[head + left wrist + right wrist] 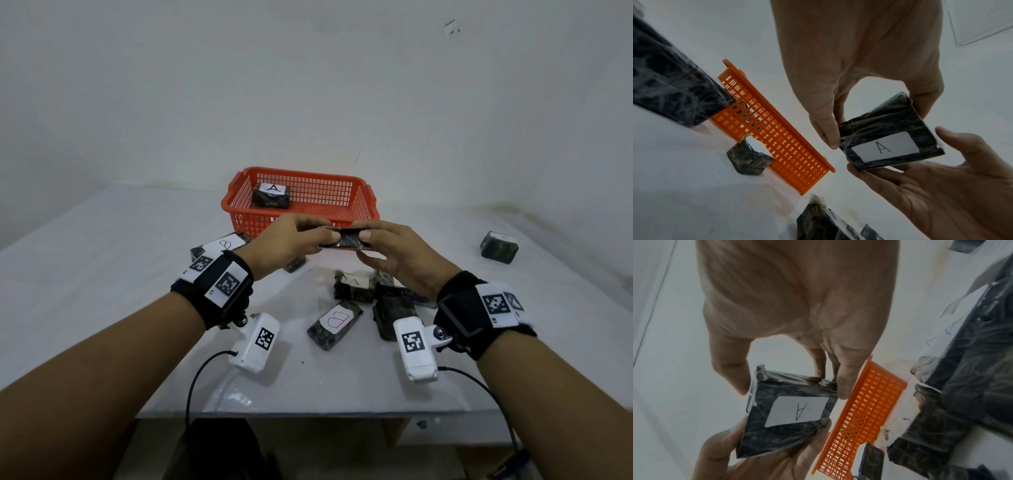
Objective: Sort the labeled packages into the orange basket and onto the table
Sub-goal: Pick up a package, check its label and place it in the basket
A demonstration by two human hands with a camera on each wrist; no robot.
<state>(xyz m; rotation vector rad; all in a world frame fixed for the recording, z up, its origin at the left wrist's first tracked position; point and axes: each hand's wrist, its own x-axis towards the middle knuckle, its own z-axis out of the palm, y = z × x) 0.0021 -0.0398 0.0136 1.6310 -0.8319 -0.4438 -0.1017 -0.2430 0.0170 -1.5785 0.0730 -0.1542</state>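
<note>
Both hands hold one dark plastic-wrapped package (344, 238) in the air just in front of the orange basket (359, 202). My left hand (320, 240) pinches its left end and my right hand (365, 242) pinches its right end. Its white label reads A in the left wrist view (885, 147) and in the right wrist view (797, 411); the head view does not show the label. Another package labelled A (270, 196) lies inside the basket at its left end.
On the white table (102, 274) lie a B package (222, 244) at my left wrist, a second B package (334, 323) near the front, several dark packages (394, 308) under my right hand, and one (499, 246) far right. A wall stands behind the basket.
</note>
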